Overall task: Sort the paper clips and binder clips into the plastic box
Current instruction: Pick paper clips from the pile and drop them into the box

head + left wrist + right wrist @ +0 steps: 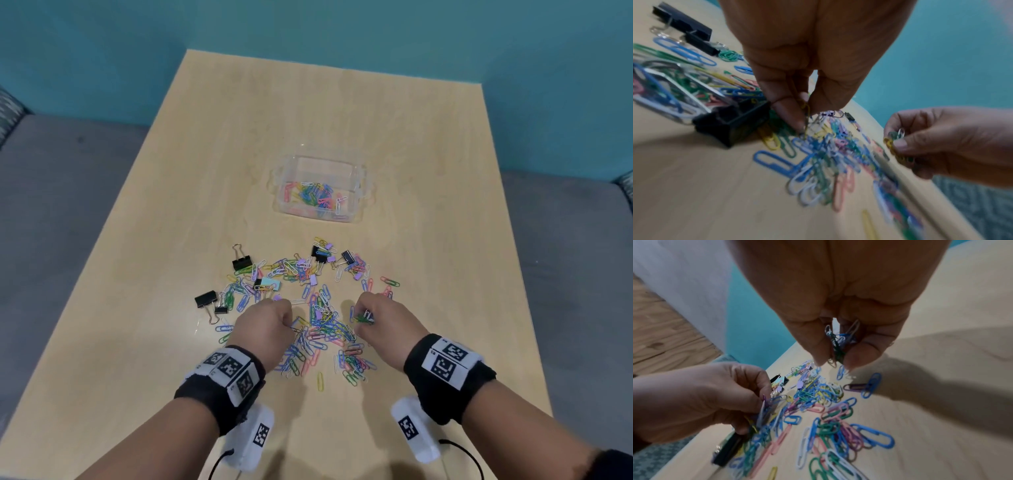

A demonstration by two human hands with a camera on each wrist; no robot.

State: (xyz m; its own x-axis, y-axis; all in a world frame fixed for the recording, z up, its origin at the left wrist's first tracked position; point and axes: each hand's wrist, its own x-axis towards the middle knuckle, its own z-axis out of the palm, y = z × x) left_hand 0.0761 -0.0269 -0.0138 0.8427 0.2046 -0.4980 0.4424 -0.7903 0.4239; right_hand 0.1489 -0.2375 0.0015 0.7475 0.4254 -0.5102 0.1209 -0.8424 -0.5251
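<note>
Coloured paper clips [318,318] lie scattered on the wooden table [342,120] with black binder clips [242,262] and pastel ones [270,283] among them. My left hand [267,322] hovers over the heap and pinches a small bunch of paper clips [806,112] between thumb and fingers. My right hand [380,317] is beside it, curled round a bunch of green, blue and white paper clips [840,342]. The clear plastic box [358,192] stands farther back, holding several paper clips and no binder clips that I can see.
The table is ringed by a grey seat [61,212] and a teal wall [308,31]. A black binder clip [731,120] lies just left of my left fingers. A lone yellow paper clip [320,381] sits near the front.
</note>
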